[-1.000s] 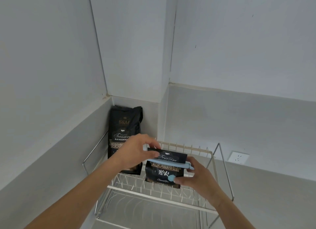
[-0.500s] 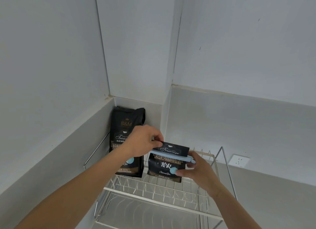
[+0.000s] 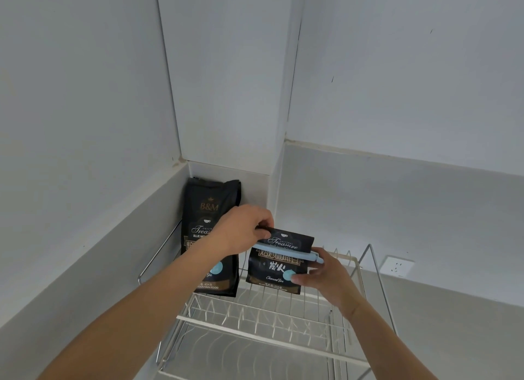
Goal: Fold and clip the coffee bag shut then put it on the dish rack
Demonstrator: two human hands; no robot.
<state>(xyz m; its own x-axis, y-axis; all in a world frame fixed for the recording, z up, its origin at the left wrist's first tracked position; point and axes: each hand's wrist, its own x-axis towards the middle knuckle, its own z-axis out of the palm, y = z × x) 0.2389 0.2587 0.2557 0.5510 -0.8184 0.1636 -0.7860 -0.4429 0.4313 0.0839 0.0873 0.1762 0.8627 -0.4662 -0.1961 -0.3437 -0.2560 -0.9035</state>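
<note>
A folded black coffee bag (image 3: 279, 262) stands upright on the top tier of the wire dish rack (image 3: 255, 320). A light blue clip (image 3: 286, 249) runs across its folded top. My left hand (image 3: 241, 232) pinches the bag's top left corner. My right hand (image 3: 326, 274) grips the bag's right side, thumb on its front near a blue dot. The bag's base touches or hovers just over the rack wires; I cannot tell which.
A taller unfolded black coffee bag (image 3: 208, 232) stands at the rack's back left, against the corner wall. Grey walls close in on the left and behind. A wall socket (image 3: 397, 266) sits to the right. The rack's chrome handle (image 3: 377, 269) rises at right.
Both hands have carried the clipped bag a little further back and to the left over the rack, closer to the tall bag. The grip is unchanged.
</note>
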